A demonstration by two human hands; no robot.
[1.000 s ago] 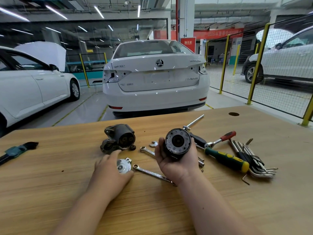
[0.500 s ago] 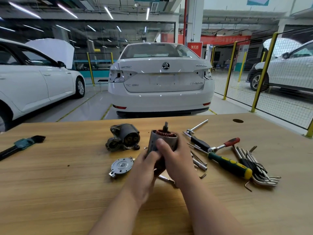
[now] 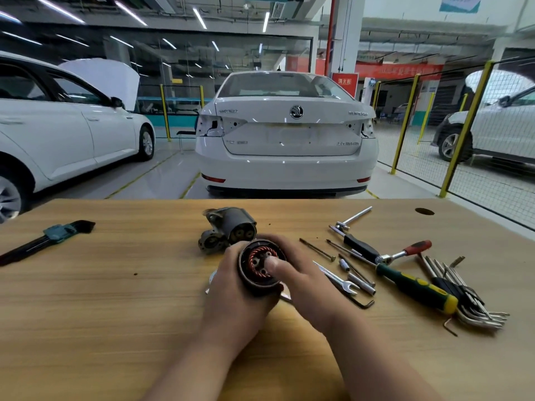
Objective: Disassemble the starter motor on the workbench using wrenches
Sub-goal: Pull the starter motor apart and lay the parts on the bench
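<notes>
Seen from the head camera, the left hand (image 3: 234, 293) gripped the dark cylindrical motor body (image 3: 254, 282), copper windings showing in its open end, over the middle of the wooden workbench (image 3: 101, 299). The right hand (image 3: 304, 285) curled round its far side, thumb pressed into the centre. A grey metal nose housing (image 3: 231, 230) lay just behind, toward the far edge. A silver open-end wrench (image 3: 338, 279) lay just to the right.

You have bright, even light from ceiling strips (image 3: 199, 18) above the white car (image 3: 286, 140) — soft glare on its boot, edges bowed to either side.
</notes>
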